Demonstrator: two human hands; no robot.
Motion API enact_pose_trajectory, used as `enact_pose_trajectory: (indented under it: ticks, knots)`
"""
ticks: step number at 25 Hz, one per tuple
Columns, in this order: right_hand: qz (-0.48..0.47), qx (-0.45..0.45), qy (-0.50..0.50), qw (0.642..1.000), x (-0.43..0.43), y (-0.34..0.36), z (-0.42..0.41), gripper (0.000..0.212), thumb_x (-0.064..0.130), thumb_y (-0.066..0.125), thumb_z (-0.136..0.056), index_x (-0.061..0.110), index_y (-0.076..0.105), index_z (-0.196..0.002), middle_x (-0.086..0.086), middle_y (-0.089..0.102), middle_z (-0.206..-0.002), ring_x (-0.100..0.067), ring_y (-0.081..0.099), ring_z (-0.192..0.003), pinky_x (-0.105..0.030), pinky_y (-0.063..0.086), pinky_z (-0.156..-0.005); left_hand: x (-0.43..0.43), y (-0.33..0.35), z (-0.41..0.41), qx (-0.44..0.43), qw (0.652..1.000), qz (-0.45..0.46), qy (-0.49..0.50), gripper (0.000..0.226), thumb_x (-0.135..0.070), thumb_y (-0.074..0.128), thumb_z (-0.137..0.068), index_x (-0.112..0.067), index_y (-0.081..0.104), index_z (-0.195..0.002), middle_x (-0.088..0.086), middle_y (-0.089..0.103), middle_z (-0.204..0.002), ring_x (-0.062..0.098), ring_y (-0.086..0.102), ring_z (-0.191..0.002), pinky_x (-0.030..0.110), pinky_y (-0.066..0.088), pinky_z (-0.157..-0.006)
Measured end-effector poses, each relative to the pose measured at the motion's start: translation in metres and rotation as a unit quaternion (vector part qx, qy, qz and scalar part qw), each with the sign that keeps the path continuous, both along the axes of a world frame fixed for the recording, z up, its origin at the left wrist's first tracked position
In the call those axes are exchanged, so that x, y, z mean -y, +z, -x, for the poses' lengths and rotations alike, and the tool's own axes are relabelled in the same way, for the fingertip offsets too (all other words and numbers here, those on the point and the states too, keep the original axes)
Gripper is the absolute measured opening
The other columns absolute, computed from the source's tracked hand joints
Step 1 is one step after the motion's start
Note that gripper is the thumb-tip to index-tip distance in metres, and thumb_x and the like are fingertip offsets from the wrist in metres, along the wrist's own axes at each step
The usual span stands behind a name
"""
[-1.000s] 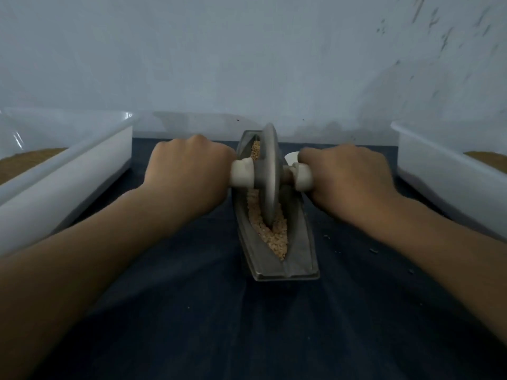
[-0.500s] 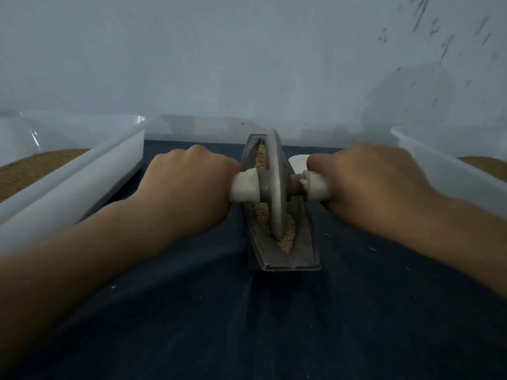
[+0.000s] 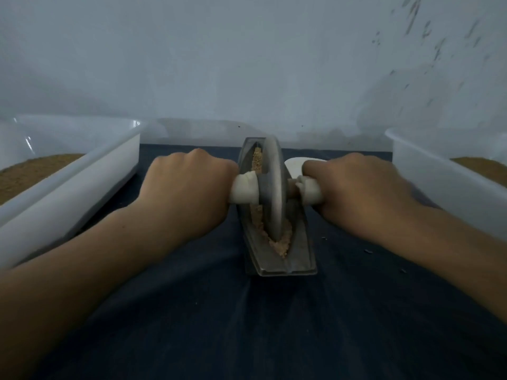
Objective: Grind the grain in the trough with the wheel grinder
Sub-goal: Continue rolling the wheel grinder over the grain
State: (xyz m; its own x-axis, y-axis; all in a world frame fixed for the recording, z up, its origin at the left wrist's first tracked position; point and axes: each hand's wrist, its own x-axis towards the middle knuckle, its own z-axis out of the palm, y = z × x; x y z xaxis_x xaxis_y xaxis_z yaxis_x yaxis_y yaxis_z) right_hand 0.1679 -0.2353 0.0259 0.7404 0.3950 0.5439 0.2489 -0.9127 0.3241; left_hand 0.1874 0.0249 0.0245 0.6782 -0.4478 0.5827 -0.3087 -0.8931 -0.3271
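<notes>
One dark cloth (image 3: 247,325) lay under the trough (image 3: 297,260), which pointed away from the person. Well apart from the trough stood a white left bin (image 3: 82,171) and a white right bin (image 3: 428,182), each with brown powder (image 3: 35,168) inside. On the left side of the trough, the left hand (image 3: 186,193) was curled round the left handle (image 3: 244,189). On its right side, the right hand (image 3: 359,193) gripped the right handle (image 3: 310,192). The wheel (image 3: 273,193) stood upright in the trough, its rim in the grain (image 3: 279,246) near the trough's near end. Some crumbs (image 3: 366,251) lay right of the trough.
</notes>
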Motion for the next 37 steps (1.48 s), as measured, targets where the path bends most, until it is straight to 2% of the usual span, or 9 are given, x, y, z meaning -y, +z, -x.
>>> enact_pose_trajectory:
  ticks: [4,9,13,16,19,22,27,31,37]
  knots:
    - [-0.024,0.026,-0.028,0.999,-0.002,-0.006,-0.006,0.023,0.031,0.06,-0.076,0.033,0.038,-0.079,0.01,0.04,-0.059,-0.024,0.042,-0.052,-0.021,0.013,-0.048,0.007,-0.004,-0.001,-0.019,0.999,-0.003,0.033,0.02,-0.03,0.07,-0.073,-0.03,0.05,-0.076,-0.009,0.025,-0.057,0.013,0.018,-0.046,0.024,0.016,-0.046]
    - [-0.056,-0.078,-0.076,0.992,-0.018,0.003,-0.043,0.013,0.031,0.065,-0.089,0.029,0.058,-0.1,-0.002,0.065,-0.094,-0.031,0.063,-0.088,-0.032,0.036,-0.06,0.026,0.012,-0.025,-0.128,0.987,0.041,0.091,0.011,-0.025,0.059,-0.089,-0.027,0.063,-0.099,-0.002,0.046,-0.079,0.022,0.045,-0.069,0.035,0.038,-0.061]
    - [0.023,0.046,-0.009,0.999,-0.002,0.002,-0.008,0.027,0.032,0.074,-0.068,0.032,0.049,-0.08,0.008,0.042,-0.058,-0.022,0.037,-0.048,-0.018,0.015,-0.045,0.0,-0.003,0.006,-0.049,0.998,0.026,0.032,0.015,-0.034,0.063,-0.078,-0.035,0.048,-0.077,-0.011,0.031,-0.061,0.011,0.023,-0.047,0.024,0.02,-0.047]
    - [0.025,0.063,-0.013,0.998,-0.001,0.0,-0.005,0.039,0.031,0.077,-0.062,0.033,0.04,-0.074,0.008,0.037,-0.054,-0.022,0.032,-0.044,-0.015,0.013,-0.047,-0.003,-0.004,0.006,-0.004,0.999,0.027,0.02,0.015,-0.033,0.065,-0.072,-0.034,0.049,-0.07,-0.012,0.026,-0.056,0.009,0.015,-0.044,0.019,0.013,-0.047]
    - [-0.032,0.009,-0.054,0.998,-0.014,-0.006,-0.036,0.018,0.029,0.07,-0.082,0.028,0.054,-0.09,0.0,0.061,-0.076,-0.031,0.06,-0.068,-0.027,0.028,-0.05,0.013,-0.004,-0.022,-0.068,0.994,0.035,0.073,0.002,-0.029,0.06,-0.084,-0.03,0.058,-0.084,-0.005,0.043,-0.067,0.018,0.039,-0.052,0.028,0.029,-0.05]
    - [-0.043,-0.038,-0.07,0.996,-0.023,0.002,-0.053,0.013,0.028,0.066,-0.089,0.028,0.056,-0.099,-0.004,0.064,-0.09,-0.032,0.063,-0.085,-0.03,0.028,-0.055,0.023,0.01,-0.041,-0.145,0.984,0.037,0.099,0.012,-0.026,0.058,-0.089,-0.027,0.063,-0.1,0.002,0.054,-0.084,0.027,0.056,-0.074,0.036,0.041,-0.062]
    - [0.027,0.048,-0.009,0.998,-0.004,0.001,-0.006,0.033,0.031,0.074,-0.073,0.03,0.042,-0.081,0.008,0.045,-0.06,-0.024,0.039,-0.05,-0.021,0.015,-0.045,-0.001,0.001,0.001,-0.055,0.998,0.019,0.007,0.012,-0.032,0.064,-0.076,-0.032,0.053,-0.079,-0.01,0.031,-0.061,0.016,0.03,-0.049,0.027,0.029,-0.048]
    - [0.0,0.065,-0.015,0.998,0.001,-0.005,0.003,0.034,0.026,0.07,-0.067,0.03,0.038,-0.077,0.011,0.037,-0.056,-0.022,0.032,-0.046,-0.018,0.008,-0.05,0.0,0.002,0.005,-0.009,1.0,-0.018,0.008,0.021,-0.032,0.066,-0.07,-0.032,0.045,-0.071,-0.011,0.024,-0.056,0.013,0.02,-0.043,0.021,0.019,-0.046]
    - [-0.06,-0.053,-0.049,0.996,-0.009,-0.003,-0.045,0.015,0.034,0.064,-0.089,0.027,0.052,-0.094,-0.001,0.063,-0.087,-0.031,0.061,-0.08,-0.033,0.039,-0.056,0.025,0.014,-0.032,-0.11,0.991,0.015,0.076,0.01,-0.028,0.059,-0.089,-0.027,0.062,-0.098,-0.003,0.042,-0.074,0.022,0.046,-0.067,0.035,0.038,-0.059]
